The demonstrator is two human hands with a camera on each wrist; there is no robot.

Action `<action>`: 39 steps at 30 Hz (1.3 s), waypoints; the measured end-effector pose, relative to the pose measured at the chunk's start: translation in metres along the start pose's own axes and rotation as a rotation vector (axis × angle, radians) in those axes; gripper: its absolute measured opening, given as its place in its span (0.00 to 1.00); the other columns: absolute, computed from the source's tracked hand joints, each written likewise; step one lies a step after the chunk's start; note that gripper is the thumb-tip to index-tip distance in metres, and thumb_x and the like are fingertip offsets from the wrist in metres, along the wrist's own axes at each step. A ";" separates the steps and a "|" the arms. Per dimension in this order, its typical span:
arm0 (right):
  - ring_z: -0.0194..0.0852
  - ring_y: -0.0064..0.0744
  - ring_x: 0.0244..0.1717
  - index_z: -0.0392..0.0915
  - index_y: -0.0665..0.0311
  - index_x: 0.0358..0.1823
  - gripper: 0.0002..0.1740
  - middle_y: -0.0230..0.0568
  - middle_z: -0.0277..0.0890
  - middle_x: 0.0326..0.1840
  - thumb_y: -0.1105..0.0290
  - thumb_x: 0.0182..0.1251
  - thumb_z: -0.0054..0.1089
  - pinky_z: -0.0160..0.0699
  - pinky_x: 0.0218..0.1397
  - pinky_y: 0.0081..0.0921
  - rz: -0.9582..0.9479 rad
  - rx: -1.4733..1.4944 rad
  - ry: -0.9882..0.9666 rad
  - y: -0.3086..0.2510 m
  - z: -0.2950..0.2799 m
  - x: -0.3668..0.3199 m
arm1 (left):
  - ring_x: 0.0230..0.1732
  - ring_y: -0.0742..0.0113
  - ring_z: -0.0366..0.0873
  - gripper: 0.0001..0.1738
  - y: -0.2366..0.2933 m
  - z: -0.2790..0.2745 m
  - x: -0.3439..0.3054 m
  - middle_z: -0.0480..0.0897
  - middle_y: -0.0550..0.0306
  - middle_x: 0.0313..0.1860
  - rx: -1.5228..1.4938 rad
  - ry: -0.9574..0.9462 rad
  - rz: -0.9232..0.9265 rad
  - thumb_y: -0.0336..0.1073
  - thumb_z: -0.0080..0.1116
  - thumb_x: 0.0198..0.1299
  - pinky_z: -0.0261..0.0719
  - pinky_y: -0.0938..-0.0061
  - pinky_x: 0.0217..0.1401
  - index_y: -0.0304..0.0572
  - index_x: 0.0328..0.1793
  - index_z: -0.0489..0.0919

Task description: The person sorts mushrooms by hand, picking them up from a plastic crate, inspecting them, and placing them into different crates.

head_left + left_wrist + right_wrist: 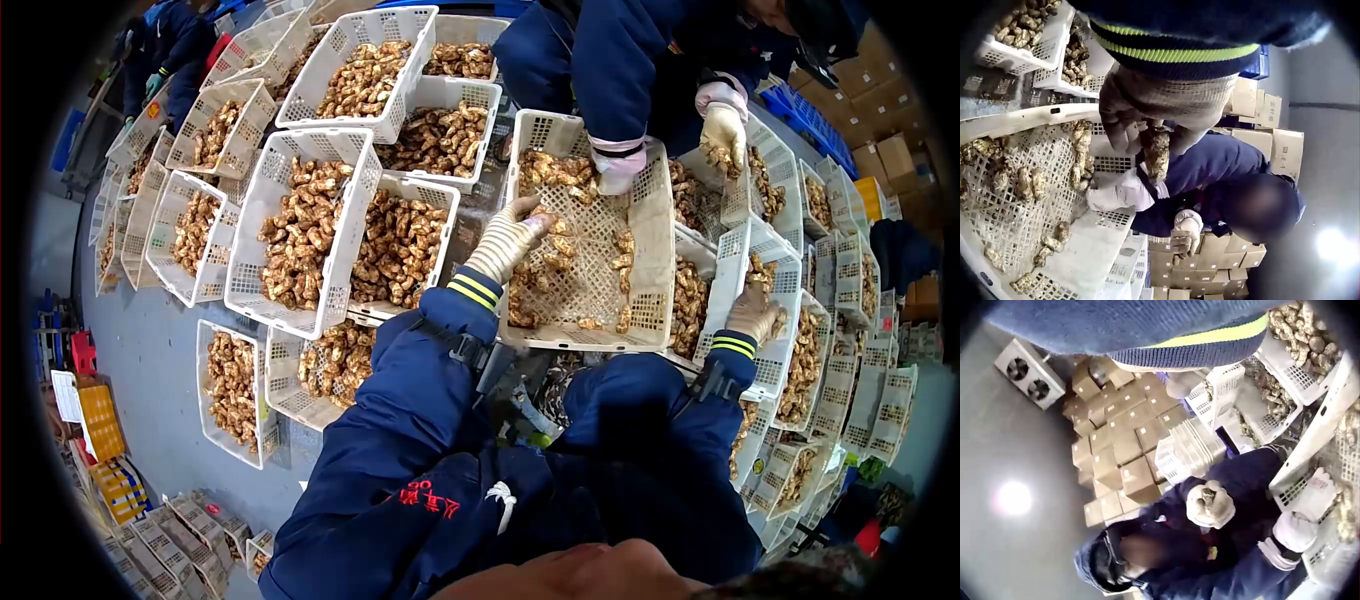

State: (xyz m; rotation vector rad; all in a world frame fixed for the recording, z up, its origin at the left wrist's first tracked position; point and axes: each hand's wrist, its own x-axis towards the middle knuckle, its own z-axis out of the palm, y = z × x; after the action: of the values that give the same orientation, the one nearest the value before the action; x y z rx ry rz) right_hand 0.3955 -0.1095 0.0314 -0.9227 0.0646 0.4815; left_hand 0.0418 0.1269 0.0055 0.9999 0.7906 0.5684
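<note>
- While the left hand (510,240) hovers over the middle crate (655,250), its grip pinches a brown lump (1157,153), whose long axis hangs down from the fingers.
- The right hand (752,315) rests on the side crate (778,360), well apart from the lump; I cannot tell its grip.

Crate (655,225) white perforated plastic, matt; lumps (548,172) rough, knobbly; left-hand glove (505,240) knitted cloth; boxes (1129,456) cardboard.
</note>
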 end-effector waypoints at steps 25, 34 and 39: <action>0.77 0.53 0.52 0.74 0.59 0.59 0.24 0.55 0.78 0.51 0.58 0.63 0.55 0.74 0.57 0.40 -0.050 -2.152 -1.197 0.257 0.051 -0.060 | 0.27 0.77 0.74 0.19 0.027 -0.003 -0.013 0.79 0.61 0.33 -0.534 0.223 -0.057 0.49 0.56 0.65 0.74 0.82 0.27 0.40 0.49 0.78; 0.76 0.50 0.56 0.70 0.60 0.64 0.28 0.52 0.77 0.55 0.60 0.63 0.58 0.74 0.60 0.37 -0.004 -2.343 -1.279 0.303 0.049 -0.062 | 0.30 0.76 0.72 0.18 0.022 -0.004 -0.010 0.78 0.62 0.35 -0.447 0.194 -0.043 0.44 0.55 0.64 0.74 0.81 0.30 0.41 0.54 0.77; 0.74 0.41 0.60 0.66 0.70 0.65 0.35 0.54 0.75 0.59 0.52 0.65 0.59 0.75 0.61 0.33 0.472 -0.999 -1.004 0.222 0.076 -0.037 | 0.30 0.74 0.74 0.15 0.003 -0.007 0.003 0.78 0.61 0.35 -0.382 0.127 -0.036 0.43 0.57 0.65 0.76 0.77 0.31 0.42 0.51 0.77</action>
State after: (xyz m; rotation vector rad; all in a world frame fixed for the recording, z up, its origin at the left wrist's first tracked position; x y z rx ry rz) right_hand 0.2565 0.0483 -0.0795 -1.5322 -0.9690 1.4424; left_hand 0.0374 0.1345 0.0051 0.6014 0.7742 0.7258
